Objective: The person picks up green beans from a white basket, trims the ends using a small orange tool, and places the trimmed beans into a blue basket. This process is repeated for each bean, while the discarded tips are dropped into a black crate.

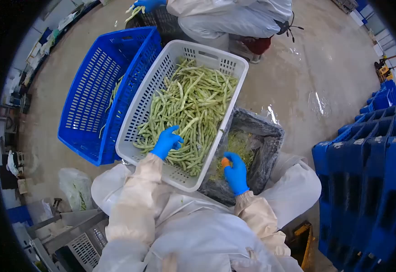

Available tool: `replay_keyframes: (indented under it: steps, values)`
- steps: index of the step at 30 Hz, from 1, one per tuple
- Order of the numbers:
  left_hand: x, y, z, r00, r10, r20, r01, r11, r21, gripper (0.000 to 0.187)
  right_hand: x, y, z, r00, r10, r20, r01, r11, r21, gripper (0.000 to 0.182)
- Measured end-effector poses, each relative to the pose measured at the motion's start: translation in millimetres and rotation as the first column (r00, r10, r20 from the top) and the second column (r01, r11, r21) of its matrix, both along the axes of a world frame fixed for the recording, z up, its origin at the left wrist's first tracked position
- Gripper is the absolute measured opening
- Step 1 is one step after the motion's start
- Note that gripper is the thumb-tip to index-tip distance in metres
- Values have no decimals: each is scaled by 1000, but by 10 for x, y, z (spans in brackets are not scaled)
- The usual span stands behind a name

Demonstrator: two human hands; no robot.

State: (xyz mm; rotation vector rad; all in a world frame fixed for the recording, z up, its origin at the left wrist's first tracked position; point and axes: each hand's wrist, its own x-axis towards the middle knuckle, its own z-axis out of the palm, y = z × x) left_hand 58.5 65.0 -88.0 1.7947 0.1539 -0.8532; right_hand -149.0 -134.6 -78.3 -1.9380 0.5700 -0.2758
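Long pale-green beans (pixel 193 99) fill much of a white perforated crate (pixel 137 104) in front of me. My left hand (pixel 167 141), in a blue glove, is over the near left part of the beans, its fingers apart and slightly bent; no bean shows clearly gripped in it. To the right, my right hand (pixel 236 173), also gloved in blue, is closed around a small orange object (pixel 225 162) whose kind I cannot make out. It is above a crate lined with dark plastic (pixel 270 131), which holds green trimmings (pixel 241 147).
A blue perforated crate (pixel 89 90) with a few beans stands left of the white one. Across from me sits another person (pixel 229 20), a blue-gloved hand (pixel 146 4) holding beans. Blue pallets (pixel 361 181) are stacked at right. A clear plastic bag (pixel 76 188) lies at left.
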Motion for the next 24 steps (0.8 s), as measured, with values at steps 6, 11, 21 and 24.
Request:
replay_keyframes:
  steps: [6, 11, 21, 24]
  values:
    - [-634, 144, 898, 922, -387, -7, 355, 853, -383, 37, 76, -92, 519, 947, -234, 219, 49, 781, 623, 29]
    - [-877, 218, 1031, 898, -439, 39, 424, 838, -343, 31, -55, -175, 520, 964, 18, 264, -178, 784, 595, 26]
    - [-1019, 240, 917, 486, -497, 719, 507, 830, 232, 31, -218, -210, 687, 951, 228, 208, -308, 738, 600, 23]
    - [-1078, 97, 1094, 234, -566, 791, 422, 791, 442, 29, -220, -200, 685, 933, 286, 221, -361, 746, 560, 23]
